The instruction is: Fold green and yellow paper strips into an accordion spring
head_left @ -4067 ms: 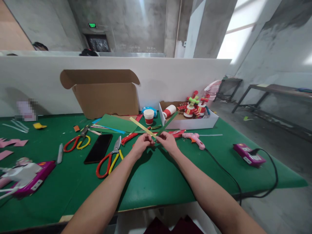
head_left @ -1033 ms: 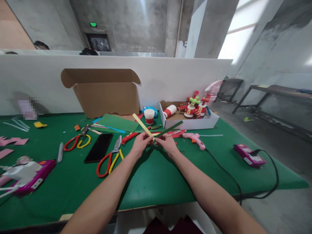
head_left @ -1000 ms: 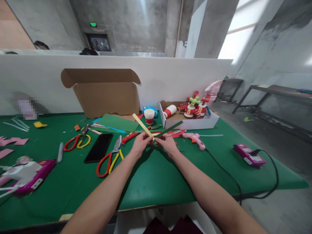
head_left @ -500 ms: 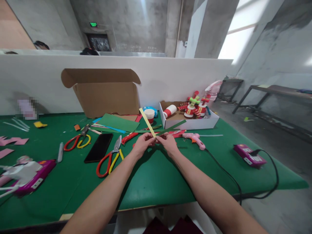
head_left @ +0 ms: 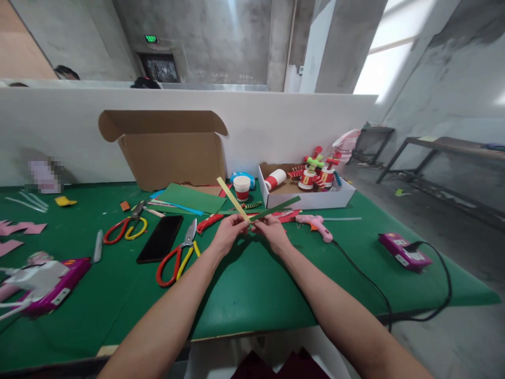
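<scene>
Between the fingertips of my left hand (head_left: 232, 231) is the lower end of a yellow paper strip (head_left: 232, 198), which leans up to the left. My right hand (head_left: 271, 231) pinches a dark green paper strip (head_left: 278, 208) that slants up to the right. The two strips meet in a V at my fingertips; how they are joined there is hidden by my fingers. Behind my hands stands a red and white paper cup (head_left: 242, 188). A red-handled utility knife (head_left: 209, 223) lies just left of my left hand, and a pink glue gun (head_left: 317, 226) rests right of my right hand.
Two pairs of scissors (head_left: 173, 263) and a black phone (head_left: 161, 239) lie at left. Coloured paper sheets (head_left: 193, 199) are before an open cardboard box (head_left: 173, 158). A white box (head_left: 311, 201) holds cup figures with springs. The glue gun's cord reaches a purple power pack (head_left: 403, 252).
The yellow strip's top has swung to the left, widening the angle to the green strip. Both hands keep their pinch in nearly the same place.
</scene>
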`<state>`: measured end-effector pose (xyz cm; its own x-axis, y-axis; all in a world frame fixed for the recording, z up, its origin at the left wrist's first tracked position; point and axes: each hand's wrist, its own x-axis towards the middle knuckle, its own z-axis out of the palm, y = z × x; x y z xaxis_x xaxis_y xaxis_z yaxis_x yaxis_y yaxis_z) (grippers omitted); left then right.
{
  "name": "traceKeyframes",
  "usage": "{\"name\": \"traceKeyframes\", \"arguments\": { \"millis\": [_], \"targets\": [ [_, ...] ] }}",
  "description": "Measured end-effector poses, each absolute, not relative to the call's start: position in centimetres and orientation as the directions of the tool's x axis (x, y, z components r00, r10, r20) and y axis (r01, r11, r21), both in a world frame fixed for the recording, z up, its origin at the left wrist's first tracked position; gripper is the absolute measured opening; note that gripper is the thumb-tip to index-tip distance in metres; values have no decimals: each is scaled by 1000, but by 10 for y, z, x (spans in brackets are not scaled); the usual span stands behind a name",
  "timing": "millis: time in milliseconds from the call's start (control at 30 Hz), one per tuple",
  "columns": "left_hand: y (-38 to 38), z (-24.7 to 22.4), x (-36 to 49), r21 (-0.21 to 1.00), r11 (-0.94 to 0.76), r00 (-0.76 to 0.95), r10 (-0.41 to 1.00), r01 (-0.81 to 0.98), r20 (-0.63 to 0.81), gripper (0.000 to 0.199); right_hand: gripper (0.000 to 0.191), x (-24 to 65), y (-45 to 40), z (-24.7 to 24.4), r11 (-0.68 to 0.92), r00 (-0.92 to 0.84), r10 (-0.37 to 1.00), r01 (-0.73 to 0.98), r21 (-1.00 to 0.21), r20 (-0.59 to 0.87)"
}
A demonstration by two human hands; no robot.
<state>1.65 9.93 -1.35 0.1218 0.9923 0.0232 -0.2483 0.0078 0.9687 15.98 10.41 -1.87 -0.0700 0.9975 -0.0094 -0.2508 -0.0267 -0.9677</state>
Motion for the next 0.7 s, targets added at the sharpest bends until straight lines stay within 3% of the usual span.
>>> {"name": "traceKeyframes", "arguments": {
  "millis": [200, 700],
  "targets": [
    [98, -12, 17, 980, -2, 108, 994, -197, 24, 40, 33, 160, 101, -14, -134, -136, 987, -347, -928, -91],
    [104, -16, 11, 997, -19, 139, 990, -78, 29, 36, 39, 160, 99, -14, -77, -148, 988, -290, -954, -35]
  ]
}}
